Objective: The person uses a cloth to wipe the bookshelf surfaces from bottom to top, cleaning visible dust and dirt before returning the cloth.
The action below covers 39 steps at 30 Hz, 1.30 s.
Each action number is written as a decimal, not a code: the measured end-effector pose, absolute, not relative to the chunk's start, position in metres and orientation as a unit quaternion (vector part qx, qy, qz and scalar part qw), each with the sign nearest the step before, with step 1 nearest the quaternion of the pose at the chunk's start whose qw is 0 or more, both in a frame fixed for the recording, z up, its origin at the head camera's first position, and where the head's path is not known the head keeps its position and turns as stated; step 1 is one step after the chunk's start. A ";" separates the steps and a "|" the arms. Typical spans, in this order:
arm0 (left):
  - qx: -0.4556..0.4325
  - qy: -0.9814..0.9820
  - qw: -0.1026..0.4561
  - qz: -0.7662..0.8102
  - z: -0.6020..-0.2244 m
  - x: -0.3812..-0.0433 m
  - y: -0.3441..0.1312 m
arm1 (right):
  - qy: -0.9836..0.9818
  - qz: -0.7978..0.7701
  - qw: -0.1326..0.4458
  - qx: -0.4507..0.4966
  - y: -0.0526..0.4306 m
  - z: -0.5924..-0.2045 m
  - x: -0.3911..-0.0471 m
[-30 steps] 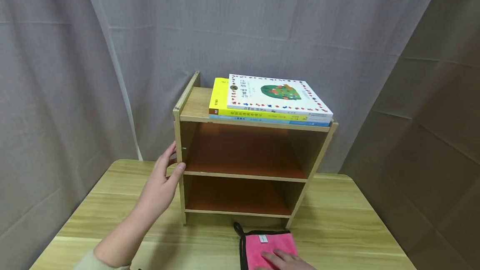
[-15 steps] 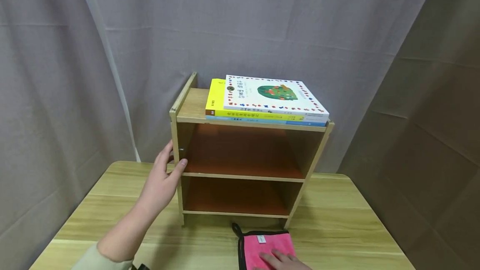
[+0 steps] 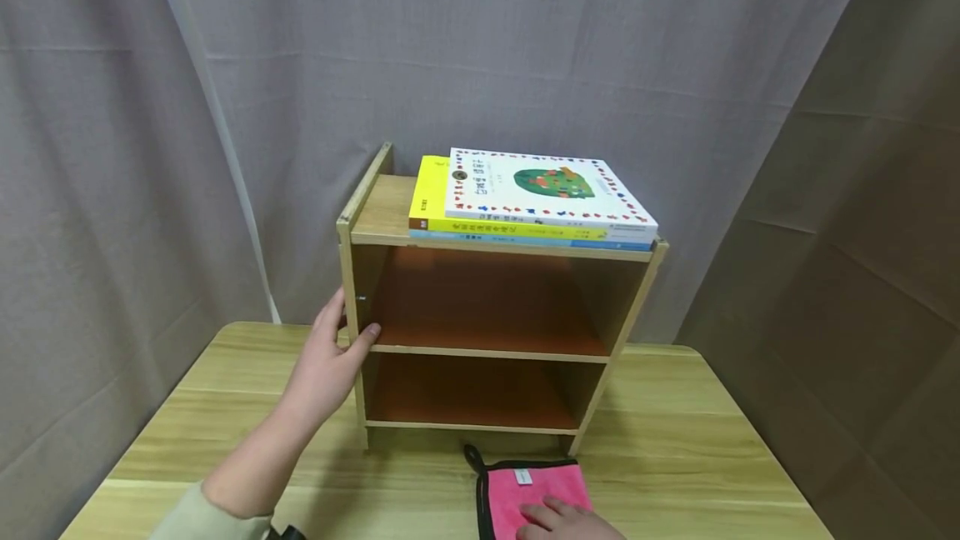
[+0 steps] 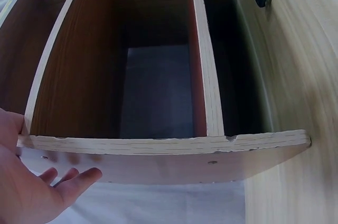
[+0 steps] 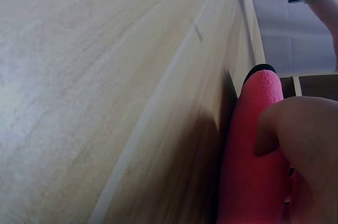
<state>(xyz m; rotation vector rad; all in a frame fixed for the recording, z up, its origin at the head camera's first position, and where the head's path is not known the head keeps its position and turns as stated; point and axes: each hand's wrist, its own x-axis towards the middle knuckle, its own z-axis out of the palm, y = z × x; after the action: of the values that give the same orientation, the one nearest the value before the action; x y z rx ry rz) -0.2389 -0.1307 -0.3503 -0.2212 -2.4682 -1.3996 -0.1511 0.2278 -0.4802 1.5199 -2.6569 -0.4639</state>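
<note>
A small wooden shelf (image 3: 489, 350) stands upright on the table. My left hand (image 3: 322, 365) holds its left side panel, with the thumb over the front edge and the fingers along the outer face. In the left wrist view, the fingers of that hand (image 4: 29, 182) lie beside the panel. A pink cloth (image 3: 504, 497) with black trim, a white tag and a black loop lies in front of the shelf. My right hand (image 3: 566, 521) rests on top of it, and in the right wrist view the thumb presses against the pink cloth (image 5: 251, 176). The frame cuts off part of this hand.
On the shelf's top board lies a stack of books: a white one (image 3: 547, 188), a yellow one (image 3: 429, 190) and a blue one (image 3: 525, 240). Grey curtains (image 3: 480, 40) hang behind and at the sides. The table (image 3: 697, 440) has rounded back corners.
The head view has shifted slightly, so the scene sits a little further left. My left thumb has moved slightly inward past the panel's front edge. My right hand stays on the cloth.
</note>
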 end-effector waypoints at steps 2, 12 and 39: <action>-0.076 -0.857 0.143 -0.490 -0.351 -0.239 -0.131 | -0.846 -0.146 0.073 0.507 0.228 -0.480 -0.154; -0.070 -0.853 0.114 -0.505 -0.353 -0.241 -0.134 | -0.932 0.019 -0.002 0.362 0.221 -0.471 -0.152; -0.085 -0.841 0.122 -0.521 -0.356 -0.245 -0.133 | -0.918 0.192 -0.081 0.338 0.236 -0.479 -0.179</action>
<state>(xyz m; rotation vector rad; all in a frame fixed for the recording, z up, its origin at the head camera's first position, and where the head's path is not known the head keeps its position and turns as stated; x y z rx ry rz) -0.2449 -0.1329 -0.3563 -0.2469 -2.4544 -1.5207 -0.1790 0.2361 -0.4786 1.1216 -3.0410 0.6351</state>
